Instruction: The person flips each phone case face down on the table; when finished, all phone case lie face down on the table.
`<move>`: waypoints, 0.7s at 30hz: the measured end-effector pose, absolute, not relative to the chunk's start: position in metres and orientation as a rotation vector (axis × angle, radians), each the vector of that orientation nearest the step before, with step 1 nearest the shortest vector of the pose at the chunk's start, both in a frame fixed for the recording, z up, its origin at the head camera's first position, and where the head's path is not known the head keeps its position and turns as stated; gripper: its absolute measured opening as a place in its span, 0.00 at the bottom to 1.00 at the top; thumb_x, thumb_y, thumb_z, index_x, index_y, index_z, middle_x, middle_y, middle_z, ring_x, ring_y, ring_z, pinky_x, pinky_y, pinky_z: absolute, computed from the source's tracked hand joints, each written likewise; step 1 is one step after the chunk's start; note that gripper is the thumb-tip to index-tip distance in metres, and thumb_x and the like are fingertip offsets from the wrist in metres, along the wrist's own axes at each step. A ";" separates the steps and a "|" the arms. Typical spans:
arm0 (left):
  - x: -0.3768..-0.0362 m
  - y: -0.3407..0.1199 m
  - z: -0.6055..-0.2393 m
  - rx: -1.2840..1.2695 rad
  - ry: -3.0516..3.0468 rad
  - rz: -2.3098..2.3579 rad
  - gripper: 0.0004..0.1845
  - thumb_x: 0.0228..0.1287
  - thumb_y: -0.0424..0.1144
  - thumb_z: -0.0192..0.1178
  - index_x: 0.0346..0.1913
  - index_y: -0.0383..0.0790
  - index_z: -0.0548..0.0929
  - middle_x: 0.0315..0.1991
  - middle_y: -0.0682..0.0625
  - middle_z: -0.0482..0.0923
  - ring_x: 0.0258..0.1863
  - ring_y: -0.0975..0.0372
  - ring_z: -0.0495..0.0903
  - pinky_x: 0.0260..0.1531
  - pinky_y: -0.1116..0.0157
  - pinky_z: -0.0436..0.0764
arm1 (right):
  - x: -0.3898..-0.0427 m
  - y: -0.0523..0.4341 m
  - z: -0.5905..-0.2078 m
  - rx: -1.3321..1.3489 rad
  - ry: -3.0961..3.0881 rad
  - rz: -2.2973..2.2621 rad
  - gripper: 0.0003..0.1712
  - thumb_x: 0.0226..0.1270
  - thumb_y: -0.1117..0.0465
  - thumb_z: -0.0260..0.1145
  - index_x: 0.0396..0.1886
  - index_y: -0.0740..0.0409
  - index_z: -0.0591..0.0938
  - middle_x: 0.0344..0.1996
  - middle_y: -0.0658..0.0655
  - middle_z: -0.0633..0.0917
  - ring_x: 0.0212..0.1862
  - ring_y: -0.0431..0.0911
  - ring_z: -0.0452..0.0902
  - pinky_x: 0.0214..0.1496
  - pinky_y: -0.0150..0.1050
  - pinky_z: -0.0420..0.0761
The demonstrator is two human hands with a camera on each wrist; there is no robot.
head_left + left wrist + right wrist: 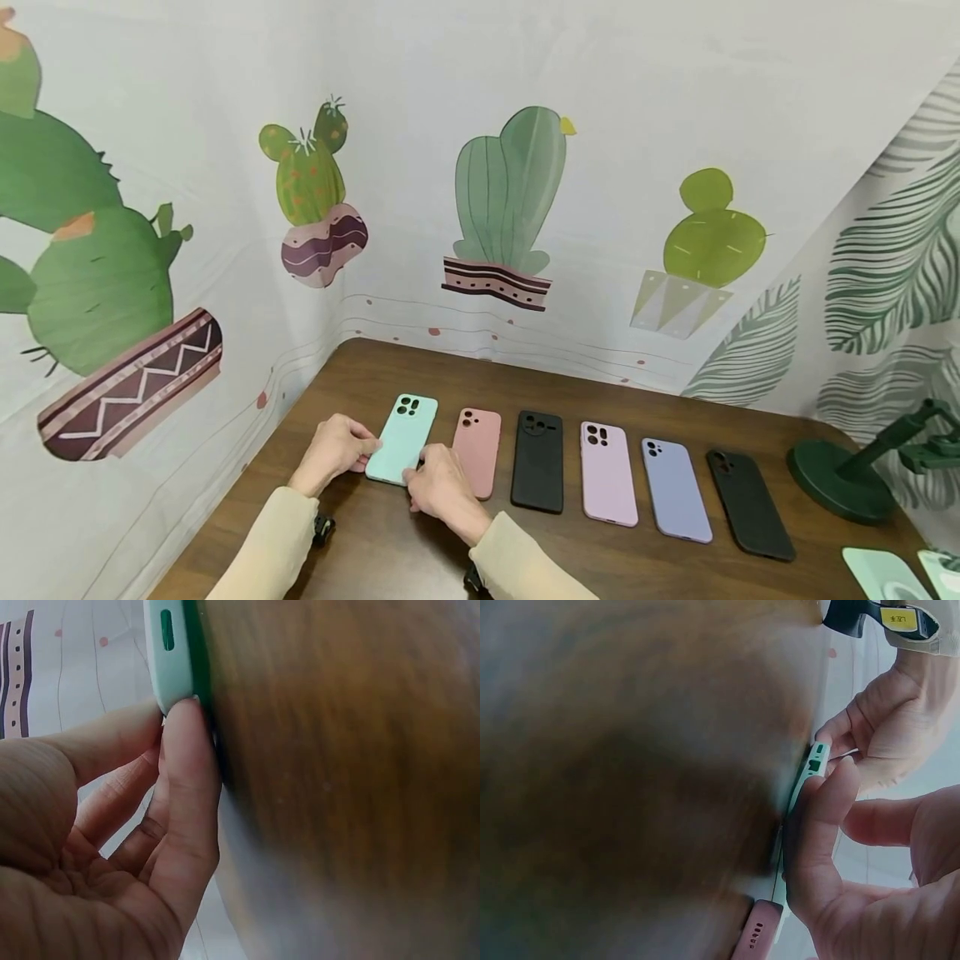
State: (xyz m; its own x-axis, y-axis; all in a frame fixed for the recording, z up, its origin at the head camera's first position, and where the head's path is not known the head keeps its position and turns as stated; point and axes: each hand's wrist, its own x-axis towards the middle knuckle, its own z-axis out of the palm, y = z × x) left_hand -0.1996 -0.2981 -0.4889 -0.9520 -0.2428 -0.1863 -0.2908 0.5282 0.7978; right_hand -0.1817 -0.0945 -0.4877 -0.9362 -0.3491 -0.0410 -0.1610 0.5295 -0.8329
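Both arms wear long cream sleeves, the left sleeve (pixel 262 546) and the right sleeve (pixel 525 571), each ending at a small black wrist-mounted device (pixel 322 527), whose strap (pixel 900 621) carries a yellow label.

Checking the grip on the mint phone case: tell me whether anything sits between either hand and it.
Nothing visible does. The left hand touches the mint case at its left edge, the right hand at its near end.
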 end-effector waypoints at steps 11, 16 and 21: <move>-0.202 -0.296 -0.490 -0.442 2.755 1.336 0.03 0.64 0.30 0.74 0.34 0.32 0.92 0.24 0.48 0.87 0.20 0.66 0.85 0.24 0.68 0.89 | -0.184 -0.094 -0.489 -0.403 2.558 -1.361 0.07 0.73 0.66 0.71 0.32 0.61 0.85 0.09 0.48 0.83 0.12 0.37 0.80 0.20 0.32 0.74; -0.198 -0.296 -0.490 -0.430 2.785 1.307 0.05 0.66 0.32 0.75 0.36 0.31 0.93 0.26 0.47 0.88 0.22 0.65 0.86 0.26 0.67 0.89 | -0.182 -0.092 -0.490 -0.388 2.511 -1.405 0.06 0.74 0.64 0.70 0.38 0.65 0.87 0.10 0.48 0.82 0.12 0.36 0.78 0.20 0.32 0.74; -0.191 -0.298 -0.490 -0.434 2.877 1.230 0.10 0.70 0.38 0.71 0.40 0.33 0.93 0.27 0.48 0.90 0.23 0.65 0.87 0.26 0.67 0.85 | -0.178 -0.081 -0.486 -0.434 2.423 -1.544 0.20 0.76 0.65 0.68 0.60 0.76 0.83 0.21 0.52 0.86 0.16 0.37 0.79 0.22 0.32 0.79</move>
State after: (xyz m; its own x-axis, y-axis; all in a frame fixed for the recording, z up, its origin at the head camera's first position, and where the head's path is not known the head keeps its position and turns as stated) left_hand -0.1912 -0.2978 -0.4898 -0.9622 -0.2568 -0.0911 -0.2433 0.6589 0.7118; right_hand -0.1780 -0.0809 -0.4861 -0.9282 -0.3700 -0.0385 -0.1215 0.3993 -0.9087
